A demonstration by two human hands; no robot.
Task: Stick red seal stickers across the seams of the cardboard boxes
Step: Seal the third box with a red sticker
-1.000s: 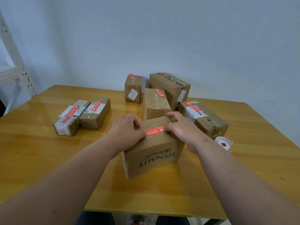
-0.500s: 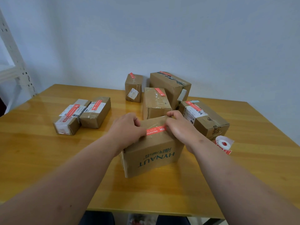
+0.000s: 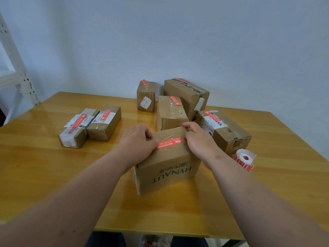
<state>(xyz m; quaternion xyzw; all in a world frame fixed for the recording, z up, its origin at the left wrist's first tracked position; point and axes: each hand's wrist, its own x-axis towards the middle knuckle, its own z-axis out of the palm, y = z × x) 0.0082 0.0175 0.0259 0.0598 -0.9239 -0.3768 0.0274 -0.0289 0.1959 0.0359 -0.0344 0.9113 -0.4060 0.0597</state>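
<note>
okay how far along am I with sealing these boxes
Done: the six other boxes each show a red sticker, two at left and four at the back. In hand: the HYNAUT box has a sticker on top, with your left hand and right hand at its ends, seemingly pressing it down. Left: finishing that press; no unstickered box is visible. The sticker roll lies at right.

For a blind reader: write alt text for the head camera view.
Two hands, left hand and right hand, press a red sticker onto the top of a cardboard box on a wooden table. Six more stickered boxes sit behind it, a sticker roll to the right.
</note>
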